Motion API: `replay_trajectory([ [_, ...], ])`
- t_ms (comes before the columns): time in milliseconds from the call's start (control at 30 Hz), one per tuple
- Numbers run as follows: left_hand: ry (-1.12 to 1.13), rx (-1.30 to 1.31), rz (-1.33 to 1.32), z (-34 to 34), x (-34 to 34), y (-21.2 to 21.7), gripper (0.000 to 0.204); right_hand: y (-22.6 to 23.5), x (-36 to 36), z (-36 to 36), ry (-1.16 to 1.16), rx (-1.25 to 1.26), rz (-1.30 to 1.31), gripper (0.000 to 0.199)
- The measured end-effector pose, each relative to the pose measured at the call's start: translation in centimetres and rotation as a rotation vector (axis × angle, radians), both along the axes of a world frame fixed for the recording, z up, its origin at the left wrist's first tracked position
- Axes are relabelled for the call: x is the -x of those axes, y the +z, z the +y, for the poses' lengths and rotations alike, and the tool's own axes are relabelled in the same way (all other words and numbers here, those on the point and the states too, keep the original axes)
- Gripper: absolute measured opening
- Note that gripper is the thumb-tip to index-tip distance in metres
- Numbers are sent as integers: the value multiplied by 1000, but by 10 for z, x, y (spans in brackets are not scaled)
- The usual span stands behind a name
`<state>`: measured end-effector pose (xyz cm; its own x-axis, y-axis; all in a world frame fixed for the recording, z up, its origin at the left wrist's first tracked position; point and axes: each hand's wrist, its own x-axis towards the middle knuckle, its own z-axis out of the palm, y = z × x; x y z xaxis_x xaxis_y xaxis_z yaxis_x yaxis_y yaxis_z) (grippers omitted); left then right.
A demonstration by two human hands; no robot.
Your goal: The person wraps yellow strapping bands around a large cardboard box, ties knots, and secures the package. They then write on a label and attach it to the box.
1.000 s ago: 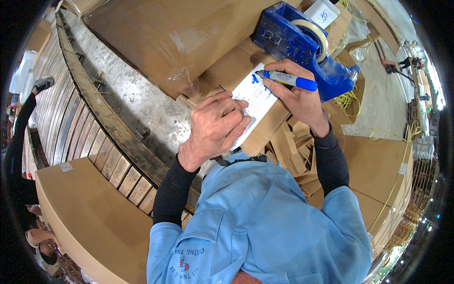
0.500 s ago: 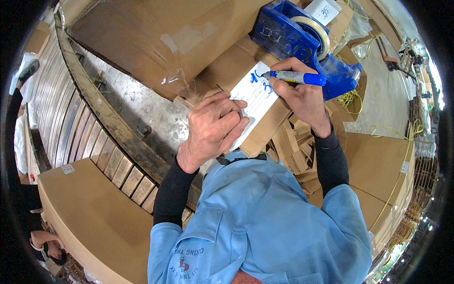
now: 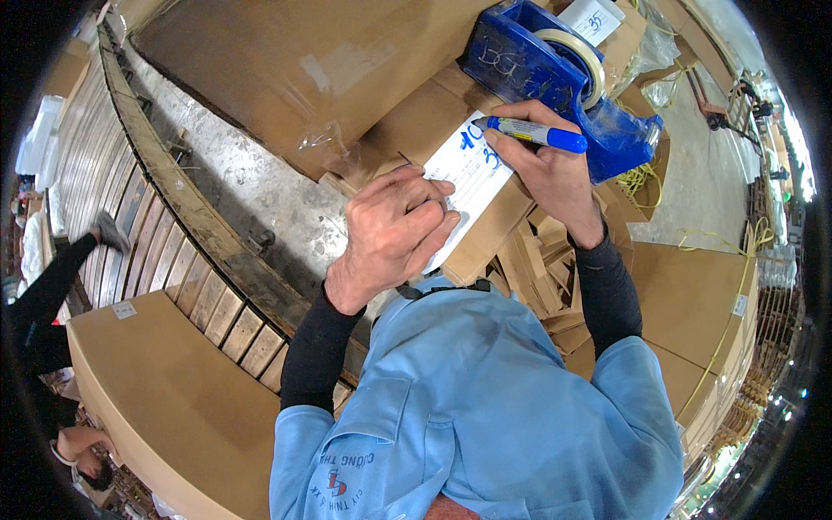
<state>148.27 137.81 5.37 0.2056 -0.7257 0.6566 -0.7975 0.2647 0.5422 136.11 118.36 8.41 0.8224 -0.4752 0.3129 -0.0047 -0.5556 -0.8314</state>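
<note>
My blue marker (image 3: 533, 133) has slid left across the white label (image 3: 468, 178) on the cardboard box (image 3: 485, 234); my right hand (image 3: 550, 169) grips it, while my left hand (image 3: 394, 234) presses flat, steadying the label beside the blue tape dispenser (image 3: 555, 74).

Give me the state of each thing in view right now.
Left hand: flat, pressing the white label.
Right hand: grip closed on blue marker.
Blue marker: uncapped, tip on label.
White label: partly written, lying on cardboard box.
Tape dispenser: loaded, resting unused.
</note>
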Motion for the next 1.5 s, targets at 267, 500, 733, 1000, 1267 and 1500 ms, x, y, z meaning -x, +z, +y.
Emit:
replay_trajectory([
  [267,-1,2,-13,0,-4,-2,20,2,1,-1,30,-17,57,22],
  [500,8,11,-14,-1,-10,-1,19,0,-5,6,-126,-100,-87,20],
  [733,-8,43,-22,-4,-7,-1,16,19,2,14,-222,-249,-15,20],
  [1000,8,11,-17,-4,-11,-3,19,17,-4,14,-69,-86,-40,23],
  [1267,24,1,-28,-6,-14,-1,21,14,-5,11,-64,-72,42,19],
  [1500,43,23,-49,-9,-15,-1,22,11,-10,9,-29,65,-30,20],
])
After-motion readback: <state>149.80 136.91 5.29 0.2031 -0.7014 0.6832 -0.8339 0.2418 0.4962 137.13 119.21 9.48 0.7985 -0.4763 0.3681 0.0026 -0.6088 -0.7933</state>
